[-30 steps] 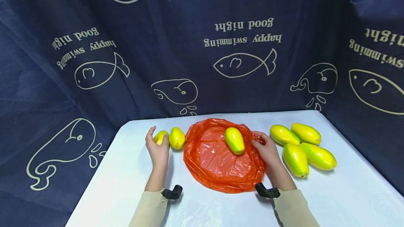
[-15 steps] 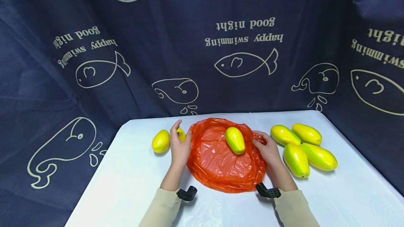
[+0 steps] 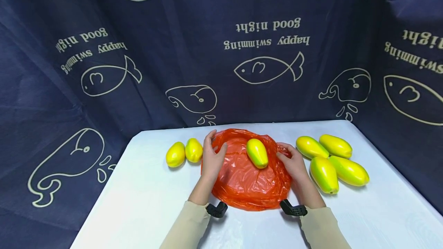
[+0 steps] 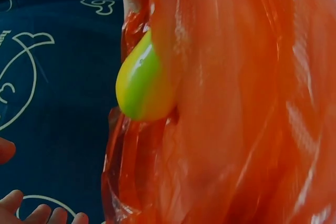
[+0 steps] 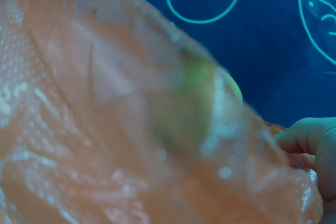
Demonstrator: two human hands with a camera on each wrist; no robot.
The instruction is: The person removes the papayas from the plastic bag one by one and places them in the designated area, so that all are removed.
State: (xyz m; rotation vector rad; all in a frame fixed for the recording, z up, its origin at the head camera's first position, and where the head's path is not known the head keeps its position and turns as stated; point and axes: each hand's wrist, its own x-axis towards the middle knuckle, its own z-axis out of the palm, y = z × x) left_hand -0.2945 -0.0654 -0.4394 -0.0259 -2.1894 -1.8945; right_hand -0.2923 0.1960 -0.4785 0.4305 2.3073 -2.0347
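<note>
A red plastic bag (image 3: 238, 170) lies spread in the middle of the table. One yellow-green papaya (image 3: 257, 153) rests in its opening; in the left wrist view the bag's film covers part of this papaya (image 4: 139, 85). My right hand (image 3: 293, 162) pinches the bag's right edge, and the right wrist view shows the thumb (image 5: 302, 135) against the gathered film. Over the bag's left edge is my left hand (image 3: 212, 160), thumb apart from the fingers and nothing between them. In the left wrist view its fingers (image 4: 39, 213) look spread, beside the bag.
Two yellow fruits, one on the left (image 3: 175, 154) and one nearer the bag (image 3: 194, 150), lie left of my left hand. Several papayas (image 3: 324, 175) sit grouped to the right. A dark blue curtain (image 3: 207, 49) rises behind the white table (image 3: 138, 203).
My left hand has moved right, from the left fruit past the second one to the bag's left edge. Both fruits stay in place. My right hand keeps its hold on the bag.
</note>
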